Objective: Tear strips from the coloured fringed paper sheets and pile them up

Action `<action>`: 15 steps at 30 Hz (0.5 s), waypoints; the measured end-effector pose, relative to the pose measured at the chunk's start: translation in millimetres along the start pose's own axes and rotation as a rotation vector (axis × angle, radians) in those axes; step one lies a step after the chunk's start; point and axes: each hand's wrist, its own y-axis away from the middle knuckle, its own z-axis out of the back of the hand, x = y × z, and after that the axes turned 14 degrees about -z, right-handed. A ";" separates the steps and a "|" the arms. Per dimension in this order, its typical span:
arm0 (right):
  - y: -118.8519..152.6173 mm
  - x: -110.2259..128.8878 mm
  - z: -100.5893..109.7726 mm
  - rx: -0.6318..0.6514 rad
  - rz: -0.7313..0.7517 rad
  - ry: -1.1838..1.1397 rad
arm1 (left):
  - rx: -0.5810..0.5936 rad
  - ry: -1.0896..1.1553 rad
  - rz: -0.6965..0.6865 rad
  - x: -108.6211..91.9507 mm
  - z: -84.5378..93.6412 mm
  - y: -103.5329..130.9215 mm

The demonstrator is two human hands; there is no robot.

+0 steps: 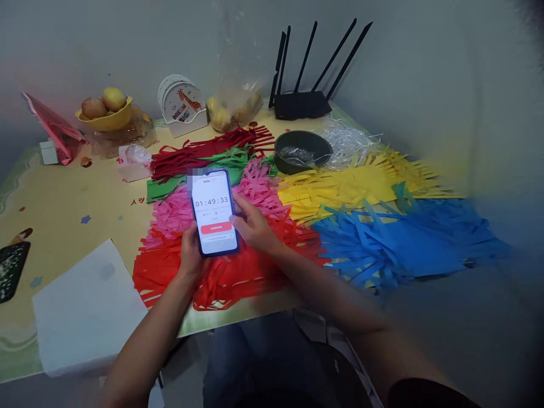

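A lit smartphone (212, 212) is held upright between both my hands, its screen showing a timer and a red button. My left hand (191, 249) grips its lower left edge, fingers partly hidden behind it. On the right edge, my right hand (253, 222) holds the phone with the thumb near the screen. Behind and below it lie fringed paper bundles: red (250, 272), pink (170, 212), green (164, 187) and dark red (191, 156). To the right are a yellow fringed bundle (357, 184) and a blue one (416, 238).
Along the back stand a yellow fruit bowl (106, 120), a giraffe coaster holder (185, 105), a plastic bag (242, 105) and a black router (301, 106). A dark round bowl (297, 164) sits by white strings (351, 144). At left lie a white sheet (85, 311) and a dark speckled object (12, 269).
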 end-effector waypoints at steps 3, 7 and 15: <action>0.8 1.8 0.9 0.015 -0.014 -0.036 | 0.016 0.011 -0.022 0.2 2.0 -0.2; -0.7 8.5 6.6 0.043 -0.133 -0.224 | 0.076 0.002 -0.060 -7.0 3.3 0.7; -1.1 46.4 33.7 -0.122 0.004 -0.345 | 0.258 0.079 -0.161 -42.7 -1.0 7.3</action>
